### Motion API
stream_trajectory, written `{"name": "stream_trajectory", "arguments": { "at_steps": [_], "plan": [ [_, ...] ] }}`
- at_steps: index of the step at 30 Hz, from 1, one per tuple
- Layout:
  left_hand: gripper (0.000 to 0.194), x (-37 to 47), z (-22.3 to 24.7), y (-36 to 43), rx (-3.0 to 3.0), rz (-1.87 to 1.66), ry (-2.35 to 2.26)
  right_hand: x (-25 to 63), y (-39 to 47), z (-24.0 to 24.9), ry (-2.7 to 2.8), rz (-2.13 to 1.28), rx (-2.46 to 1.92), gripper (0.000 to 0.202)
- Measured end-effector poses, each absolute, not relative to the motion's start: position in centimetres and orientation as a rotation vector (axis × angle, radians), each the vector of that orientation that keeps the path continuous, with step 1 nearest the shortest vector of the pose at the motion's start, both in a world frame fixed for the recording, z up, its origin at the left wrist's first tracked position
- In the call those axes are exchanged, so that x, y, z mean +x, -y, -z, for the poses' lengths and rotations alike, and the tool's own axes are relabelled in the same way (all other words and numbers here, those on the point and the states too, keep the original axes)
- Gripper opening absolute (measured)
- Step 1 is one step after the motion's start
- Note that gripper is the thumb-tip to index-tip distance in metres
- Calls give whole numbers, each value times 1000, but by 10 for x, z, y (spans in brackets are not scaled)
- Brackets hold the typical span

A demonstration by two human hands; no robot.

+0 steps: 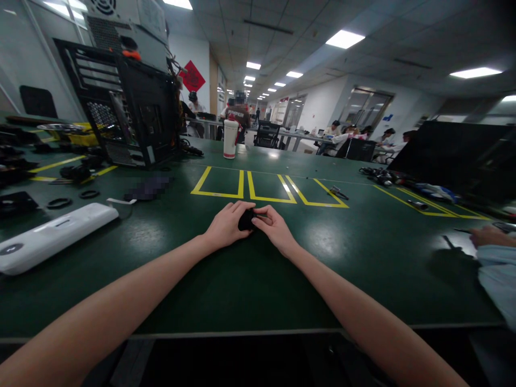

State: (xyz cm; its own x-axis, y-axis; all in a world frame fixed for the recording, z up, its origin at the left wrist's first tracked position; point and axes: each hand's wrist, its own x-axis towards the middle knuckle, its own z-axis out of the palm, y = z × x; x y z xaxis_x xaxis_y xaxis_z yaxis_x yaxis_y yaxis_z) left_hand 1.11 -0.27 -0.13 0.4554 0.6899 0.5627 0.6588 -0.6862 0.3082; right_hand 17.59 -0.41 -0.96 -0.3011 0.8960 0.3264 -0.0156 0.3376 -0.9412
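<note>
Between my two hands, low over the green table (242, 279), is a small dark rounded object (245, 221) whose kind I cannot make out. My left hand (228, 224) wraps round its left side, thumb below and fingers over the top. My right hand (274, 226) pinches at its right edge with thumb and fingertips. The fingers cover much of the object. Just beyond my hands, yellow tape outlines (272, 200) mark the tabletop.
A white elongated device (56, 236) lies at left, near black rings (59, 203). Behind it stands a black computer case (133, 107). A white cup (230, 138) stands at the back. A small metal part (337, 192) lies right of centre. At far right is another person's hand (492, 236).
</note>
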Motion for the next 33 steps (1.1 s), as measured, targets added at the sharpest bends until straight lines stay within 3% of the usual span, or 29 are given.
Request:
{"name": "stream_trajectory", "arguments": {
  "at_steps": [8, 16, 27, 33],
  "plan": [
    [59, 10, 0, 4, 2641, -1045, -1211, 178, 3, 8, 1628, -1197, -886, 32],
    [57, 12, -1, 3, 2648, -1064, -1214, 177, 4, 11, 1600, -1158, -789, 20],
    [57, 11, -2, 4, 2628, -1065, -1191, 177, 6, 6, 1604, -1261, -822, 32],
    [58, 11, -1, 3, 2638, -1064, -1209, 177, 5, 9, 1617, -1140, -828, 22]
  ]
}}
